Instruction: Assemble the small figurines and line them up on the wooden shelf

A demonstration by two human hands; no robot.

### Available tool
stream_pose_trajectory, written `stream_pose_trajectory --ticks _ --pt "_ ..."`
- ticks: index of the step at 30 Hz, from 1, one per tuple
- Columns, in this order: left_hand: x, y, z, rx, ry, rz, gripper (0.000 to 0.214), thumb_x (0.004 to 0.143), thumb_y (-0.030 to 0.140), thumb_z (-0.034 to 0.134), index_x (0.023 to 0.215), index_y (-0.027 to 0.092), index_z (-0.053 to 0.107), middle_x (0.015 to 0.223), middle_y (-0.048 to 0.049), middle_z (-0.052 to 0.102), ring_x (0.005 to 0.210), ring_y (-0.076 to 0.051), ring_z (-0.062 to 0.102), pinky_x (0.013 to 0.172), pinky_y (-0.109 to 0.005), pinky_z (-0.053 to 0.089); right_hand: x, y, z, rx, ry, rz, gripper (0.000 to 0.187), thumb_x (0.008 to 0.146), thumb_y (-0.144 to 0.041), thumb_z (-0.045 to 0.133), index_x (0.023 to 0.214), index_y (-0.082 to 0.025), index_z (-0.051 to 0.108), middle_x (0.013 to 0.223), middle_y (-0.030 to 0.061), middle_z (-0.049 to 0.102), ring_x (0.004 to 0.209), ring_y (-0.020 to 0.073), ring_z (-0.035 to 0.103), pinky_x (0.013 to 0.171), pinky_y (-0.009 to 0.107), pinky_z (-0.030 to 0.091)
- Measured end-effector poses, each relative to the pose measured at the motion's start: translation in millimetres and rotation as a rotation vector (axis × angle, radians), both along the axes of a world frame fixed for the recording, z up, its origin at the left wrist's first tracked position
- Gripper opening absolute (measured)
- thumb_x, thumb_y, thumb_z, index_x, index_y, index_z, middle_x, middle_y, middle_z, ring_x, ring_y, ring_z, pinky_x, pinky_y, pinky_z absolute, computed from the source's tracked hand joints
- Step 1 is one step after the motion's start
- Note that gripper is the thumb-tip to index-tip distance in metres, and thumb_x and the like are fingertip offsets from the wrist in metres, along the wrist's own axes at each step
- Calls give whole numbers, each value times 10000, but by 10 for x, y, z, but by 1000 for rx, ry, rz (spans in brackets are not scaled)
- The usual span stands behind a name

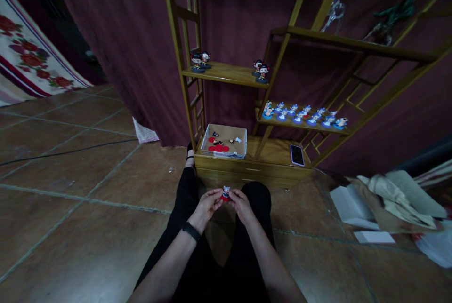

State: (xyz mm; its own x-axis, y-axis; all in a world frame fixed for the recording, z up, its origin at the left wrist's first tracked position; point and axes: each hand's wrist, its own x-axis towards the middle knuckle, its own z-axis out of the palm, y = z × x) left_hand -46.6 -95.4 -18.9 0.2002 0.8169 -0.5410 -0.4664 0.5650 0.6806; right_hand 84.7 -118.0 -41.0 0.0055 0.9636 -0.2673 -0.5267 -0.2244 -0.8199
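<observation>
Between my knees, a small figurine [226, 191] with a pale eared head, dark body and red round base is held in both hands. My left hand [208, 204] pinches its left side, and my right hand [240, 203] grips its right side. The fingers partly cover the base. Beyond the hands, an open cardboard box [226, 131] sits on the low cabinet top. Inside it lie several red discs [219, 148] and a few small dark figure pieces [218, 143], along with a white piece [238, 139].
The wooden shelf unit [226, 73] carries dark-haired figurines [263, 72] on one shelf and rows of blue-and-white figurines [298, 115] on another. A phone [297, 155] lies on the cabinet at right. White boxes [353, 206] and cloth are on the floor at right; a cable [70, 151] runs at left.
</observation>
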Motion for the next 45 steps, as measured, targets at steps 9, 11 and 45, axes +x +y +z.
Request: stream_pose_trajectory --ticks 9,11,45 --pt "14 0 -29 28 75 58 179 645 37 654 810 102 633 667 -65 661 528 -100 605 493 -180 460 31 3 -66 36 63 32 236 586 -306 732 766 -177 649 831 39 666 815 171 607 778 307 456" --pt "23 -11 -33 75 96 90 236 625 29 663 842 117 632 685 -55 664 544 -93 607 506 -172 453 38 3 -47 64 83 36 235 578 -268 734 779 -177 654 924 50 662 876 180 599 823 313 439" --pt "79 -35 125 482 296 -195 281 579 195 717 847 137 660 760 -61 665 678 -159 593 662 -261 448 41 10 -26 -23 99 -49 237 601 -274 707 809 -179 643 862 41 676 786 177 620 710 296 477"
